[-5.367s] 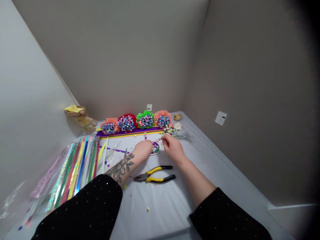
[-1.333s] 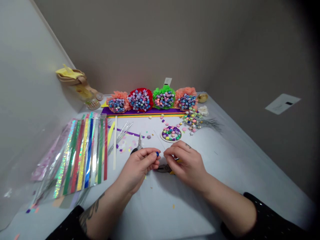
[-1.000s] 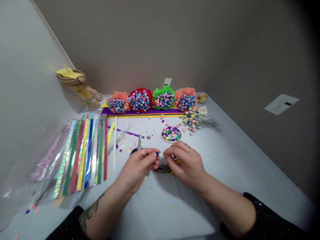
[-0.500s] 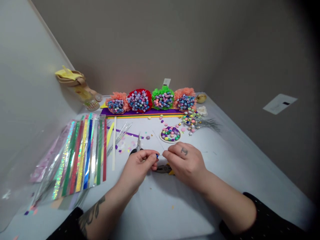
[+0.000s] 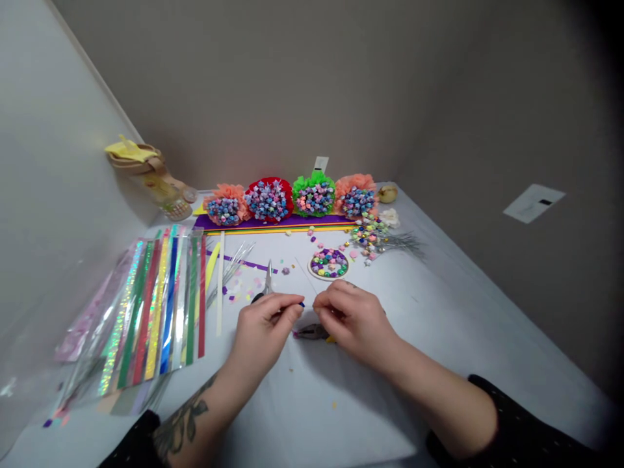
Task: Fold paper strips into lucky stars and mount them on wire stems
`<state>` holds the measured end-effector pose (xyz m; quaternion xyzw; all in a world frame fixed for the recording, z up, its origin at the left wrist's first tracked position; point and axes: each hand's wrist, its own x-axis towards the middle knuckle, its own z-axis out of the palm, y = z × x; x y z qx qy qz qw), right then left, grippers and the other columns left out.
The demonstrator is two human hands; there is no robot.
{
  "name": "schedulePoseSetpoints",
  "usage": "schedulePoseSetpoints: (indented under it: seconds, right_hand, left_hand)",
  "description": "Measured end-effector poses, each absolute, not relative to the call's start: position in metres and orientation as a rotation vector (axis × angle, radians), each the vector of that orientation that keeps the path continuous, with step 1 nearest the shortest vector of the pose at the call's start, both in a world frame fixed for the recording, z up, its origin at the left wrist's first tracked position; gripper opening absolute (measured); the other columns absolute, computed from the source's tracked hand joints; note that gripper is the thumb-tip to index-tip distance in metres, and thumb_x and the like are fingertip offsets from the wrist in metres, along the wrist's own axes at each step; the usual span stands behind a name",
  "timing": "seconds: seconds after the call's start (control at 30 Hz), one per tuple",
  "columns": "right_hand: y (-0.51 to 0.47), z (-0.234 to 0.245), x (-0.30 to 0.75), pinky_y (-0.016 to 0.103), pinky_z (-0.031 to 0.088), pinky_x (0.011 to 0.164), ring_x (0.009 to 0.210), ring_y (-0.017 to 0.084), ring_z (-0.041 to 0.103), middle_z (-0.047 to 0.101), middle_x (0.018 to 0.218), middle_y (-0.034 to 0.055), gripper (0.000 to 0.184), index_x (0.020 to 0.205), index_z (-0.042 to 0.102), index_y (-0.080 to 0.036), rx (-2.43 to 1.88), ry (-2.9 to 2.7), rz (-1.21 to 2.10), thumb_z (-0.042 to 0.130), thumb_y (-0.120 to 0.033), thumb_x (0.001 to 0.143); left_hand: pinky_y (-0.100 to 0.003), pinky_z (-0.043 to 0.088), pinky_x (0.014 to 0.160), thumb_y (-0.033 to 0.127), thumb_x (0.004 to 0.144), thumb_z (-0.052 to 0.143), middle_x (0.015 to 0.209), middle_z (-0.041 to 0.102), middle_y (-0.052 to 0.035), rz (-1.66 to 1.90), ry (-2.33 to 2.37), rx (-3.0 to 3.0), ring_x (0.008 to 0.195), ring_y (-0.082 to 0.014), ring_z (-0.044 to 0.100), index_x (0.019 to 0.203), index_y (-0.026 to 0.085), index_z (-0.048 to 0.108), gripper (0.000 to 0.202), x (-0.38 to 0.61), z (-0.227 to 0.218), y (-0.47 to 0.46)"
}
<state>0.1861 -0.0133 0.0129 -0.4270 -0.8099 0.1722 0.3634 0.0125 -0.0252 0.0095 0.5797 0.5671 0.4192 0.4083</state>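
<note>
2 hands: close together above the white table cover (image 5: 312, 406), fingertips just apart, not clamped on any shared object.
Left hand (image 5: 263, 331): fingertips pinched on a tiny dark-blue paper star (image 5: 302, 304), which sits at the inner edge of the hand, largely hidden and too small to confirm in detail.
Right hand (image 5: 353, 322): fingers (image 5: 324, 313) curled, just beside the star; whether they hold anything, cannot tell.
Under the hands: yellow-and-black-handled steel pliers (image 5: 312, 332), partly covered.
Beyond the left hand: steel scissors with black handles (image 5: 266, 283).
Beyond the right hand: a round wooden hoop (image 5: 328, 264) packed with multicoloured paper stars; further right, a heap of loose paper stars (image 5: 368, 237).
Left of the left hand: clear plastic sleeves (image 5: 156, 305) holding holographic and coloured paper strips.
Far ahead of both hands: 4 tissue-paper rosettes (image 5: 290, 200) in peach, red, green and peach, each filled with paper stars.
</note>
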Motion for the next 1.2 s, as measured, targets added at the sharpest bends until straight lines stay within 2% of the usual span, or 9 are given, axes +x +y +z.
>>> schedulePoseSetpoints:
  seconds: [0.13,0.2,0.37,0.5,0.57,0.77,0.93,1.03,1.2]
  right_hand:
    - [-0.013,0.008,0.187,0.024,0.041,0.059,0.060,0.013,0.052,0.059,0.065,0.0034,0.023,0.077,0.064,-0.017,-0.979,-2.240,-0.031,0.044,-0.010,0.085]
    - [-0.012,0.007,0.187,0.024,0.042,0.059,0.061,0.014,0.053,0.060,0.066,0.0036,0.023,0.078,0.065,-0.017,-0.958,-2.243,-0.031,0.044,-0.010,0.085]
    - [-0.008,0.012,0.186,0.022,0.044,0.059,0.062,0.012,0.056,0.060,0.065,0.0014,0.017,0.072,0.065,-0.017,-1.094,-1.996,0.619,0.052,-0.010,0.078]
    - [-0.006,0.016,0.186,0.020,0.041,0.048,0.051,0.010,0.052,0.059,0.057,-0.0014,0.012,0.066,0.064,-0.016,-1.287,-1.775,1.138,0.056,-0.016,0.074]
    - [-0.006,0.017,0.186,0.019,0.039,0.044,0.047,0.010,0.049,0.057,0.054,-0.0021,0.011,0.067,0.064,-0.015,-1.322,-1.714,1.246,0.056,-0.018,0.074]
    - [-0.011,0.010,0.183,0.022,0.044,0.060,0.062,0.012,0.055,0.060,0.066,0.0021,0.018,0.073,0.065,-0.017,-1.047,-2.029,0.507,0.050,-0.010,0.079]
    - [-0.014,0.003,0.184,0.025,0.042,0.062,0.062,0.014,0.054,0.059,0.066,0.0038,0.021,0.080,0.064,-0.018,-0.923,-2.207,-0.042,0.046,-0.010,0.085]
    - [-0.013,0.006,0.182,0.024,0.043,0.060,0.061,0.013,0.054,0.059,0.065,0.0028,0.019,0.078,0.065,-0.018,-0.985,-2.114,0.184,0.048,-0.011,0.083]
    - [-0.009,0.012,0.179,0.020,0.041,0.048,0.052,0.010,0.051,0.057,0.058,-0.0010,0.010,0.068,0.063,-0.016,-1.262,-1.715,1.113,0.056,-0.018,0.076]
  left_hand:
    - [-0.024,0.048,0.054,0.027,0.073,0.065,0.062,0.068,-0.0027,0.928,1.434,1.222,0.056,-0.0150,0.060,0.084,0.016,0.073,0.017,0.013,0.010,-0.022]
    - [-0.024,0.048,0.056,0.026,0.073,0.066,0.064,0.069,-0.0032,0.958,1.429,1.241,0.058,-0.0156,0.061,0.082,0.017,0.074,0.015,0.013,0.010,-0.022]
    - [-0.029,0.049,0.077,0.019,0.071,0.067,0.082,0.072,-0.0040,1.180,1.377,1.575,0.078,-0.0189,0.064,0.078,0.025,0.076,0.012,0.010,0.009,-0.024]
    - [-0.030,0.047,0.081,0.018,0.072,0.068,0.083,0.072,-0.0033,1.201,1.339,1.657,0.079,-0.0193,0.064,0.080,0.027,0.076,0.015,0.009,0.010,-0.025]
    - [-0.029,0.047,0.080,0.018,0.072,0.068,0.083,0.072,-0.0032,1.193,1.352,1.679,0.078,-0.0189,0.064,0.081,0.027,0.075,0.015,0.008,0.011,-0.024]
    - [-0.025,0.049,0.065,0.023,0.072,0.067,0.075,0.071,-0.0037,1.065,1.397,1.421,0.067,-0.0166,0.063,0.081,0.021,0.074,0.011,0.008,0.009,-0.021]
    - [-0.023,0.047,0.055,0.025,0.068,0.070,0.059,0.066,-0.0013,1.022,1.363,1.110,0.056,-0.0138,0.059,0.079,0.015,0.072,0.015,0.011,0.008,-0.018]
    - [-0.024,0.048,0.063,0.020,0.066,0.071,0.070,0.070,-0.0029,1.103,1.414,1.225,0.065,-0.0158,0.062,0.074,0.018,0.073,0.009,0.011,0.010,-0.019]
    - [-0.027,0.049,0.076,0.015,0.069,0.068,0.078,0.072,-0.0028,1.199,1.351,1.496,0.076,-0.0179,0.065,0.074,0.024,0.075,0.012,0.009,0.011,-0.021]
